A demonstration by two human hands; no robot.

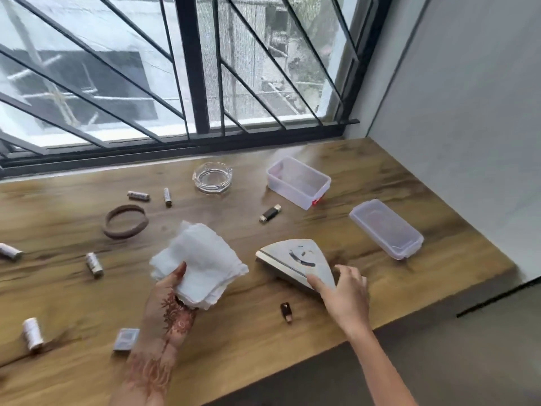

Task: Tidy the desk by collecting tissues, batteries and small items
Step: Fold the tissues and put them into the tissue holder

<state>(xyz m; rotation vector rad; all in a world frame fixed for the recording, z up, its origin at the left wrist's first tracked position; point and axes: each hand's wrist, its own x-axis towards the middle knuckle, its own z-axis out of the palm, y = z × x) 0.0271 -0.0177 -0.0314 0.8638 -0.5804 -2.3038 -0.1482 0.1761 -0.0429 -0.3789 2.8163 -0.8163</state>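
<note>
My left hand (171,300) grips a stack of white tissues (199,265) above the middle of the wooden desk (380,177). My right hand (345,291) grips the near corner of a triangular metal tissue holder (295,260) with a smiley cut-out, lying on the desk to the right of the tissues. Batteries lie scattered: two at the back (138,195) (167,196), others at the left (94,264) (32,333) (10,252). A clear plastic box (298,183) stands open at the back right, its lid (386,228) beside it.
A glass ashtray (212,177) sits near the window. A brown ring band (125,221), a dark lighter-like item (270,213), a small dark item (286,311) and a small grey box (126,339) lie around. The desk's front edge runs diagonally at lower right.
</note>
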